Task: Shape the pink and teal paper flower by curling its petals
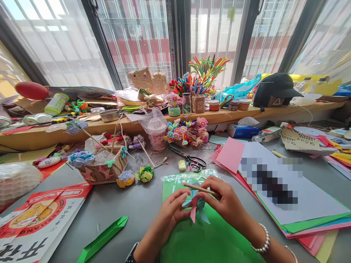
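Note:
My left hand point(170, 212) is closed on the edge of a folded paper flower point(194, 209) with light blue and pink petals. From the other side, my right hand point(227, 197) pinches a thin wooden stick point(197, 187) that lies across the top of the flower. Its fingertips come close to the blue petals; whether they touch them I cannot tell. Beneath both hands lies a green paper sheet point(208, 237) with a clear plastic sleeve point(170, 179) along its far part. A folded green paper strip point(102, 239) rests on the grey table to the left.
Black-handled scissors point(196, 162) and a yellow block point(182, 165) lie beyond the sheet. Stacked coloured paper point(301, 204) is on the right. Two folded paper flowers point(145, 174) sit by a decorated box point(102, 171). A printed paper bag point(41, 219) covers the left front.

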A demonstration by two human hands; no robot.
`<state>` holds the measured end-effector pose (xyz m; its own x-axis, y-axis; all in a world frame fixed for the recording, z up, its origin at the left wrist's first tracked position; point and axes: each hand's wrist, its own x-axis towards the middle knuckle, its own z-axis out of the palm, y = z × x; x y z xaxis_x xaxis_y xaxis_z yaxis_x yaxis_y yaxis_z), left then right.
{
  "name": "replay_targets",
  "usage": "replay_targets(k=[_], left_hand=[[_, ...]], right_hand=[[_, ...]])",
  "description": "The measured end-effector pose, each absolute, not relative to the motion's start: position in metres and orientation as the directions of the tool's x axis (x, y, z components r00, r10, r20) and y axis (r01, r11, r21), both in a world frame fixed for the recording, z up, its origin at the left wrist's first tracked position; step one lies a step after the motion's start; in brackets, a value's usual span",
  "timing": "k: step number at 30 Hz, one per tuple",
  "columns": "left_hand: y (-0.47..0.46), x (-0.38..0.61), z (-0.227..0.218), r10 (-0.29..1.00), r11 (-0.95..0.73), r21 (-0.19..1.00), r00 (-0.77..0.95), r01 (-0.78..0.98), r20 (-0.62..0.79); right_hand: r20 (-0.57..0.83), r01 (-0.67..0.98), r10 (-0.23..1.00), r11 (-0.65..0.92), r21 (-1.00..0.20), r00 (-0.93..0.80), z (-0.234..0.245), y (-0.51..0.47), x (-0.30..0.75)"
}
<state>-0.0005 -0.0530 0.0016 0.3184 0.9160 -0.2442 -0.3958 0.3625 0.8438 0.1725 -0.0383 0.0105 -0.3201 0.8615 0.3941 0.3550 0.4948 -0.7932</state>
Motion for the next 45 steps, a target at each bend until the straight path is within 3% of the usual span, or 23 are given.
replay_targets(k=[5, 11, 17, 27, 31, 35, 45], left_hand=[[-0.056, 0.001, 0.002, 0.906, 0.405, 0.807, 0.308, -0.43, -0.29], [-0.051, -0.002, 0.0, 0.922, 0.385, 0.827, 0.219, -0.41, -0.321], [-0.045, -0.01, -0.002, 0.937, 0.348, 0.836, 0.193, -0.425, -0.292], [-0.05, -0.005, -0.004, 0.948, 0.312, 0.867, 0.185, -0.388, -0.259], [-0.053, -0.003, -0.003, 0.946, 0.323, 0.887, 0.131, -0.329, -0.296], [-0.055, 0.0, -0.001, 0.956, 0.277, 0.922, 0.177, -0.271, -0.235], [-0.053, 0.001, -0.014, 0.977, 0.208, 0.963, 0.092, -0.171, -0.195]], right_hand=[[0.397, 0.315, 0.833, 0.524, -0.791, -0.386, 0.011, -0.038, 0.172], [0.491, 0.288, 0.808, 0.579, -0.762, -0.325, 0.01, -0.033, 0.176], [0.502, 0.438, 0.777, 0.629, -0.642, -0.38, 0.012, -0.027, 0.185], [0.543, 0.498, 0.729, 0.682, -0.535, -0.416, 0.008, -0.03, 0.18], [0.557, 0.48, 0.724, 0.688, -0.544, -0.407, 0.006, -0.031, 0.177], [0.548, 0.448, 0.718, 0.697, -0.561, -0.43, 0.006, -0.031, 0.176], [0.571, 0.437, 0.698, 0.716, -0.545, -0.432, 0.0, -0.032, 0.174]])
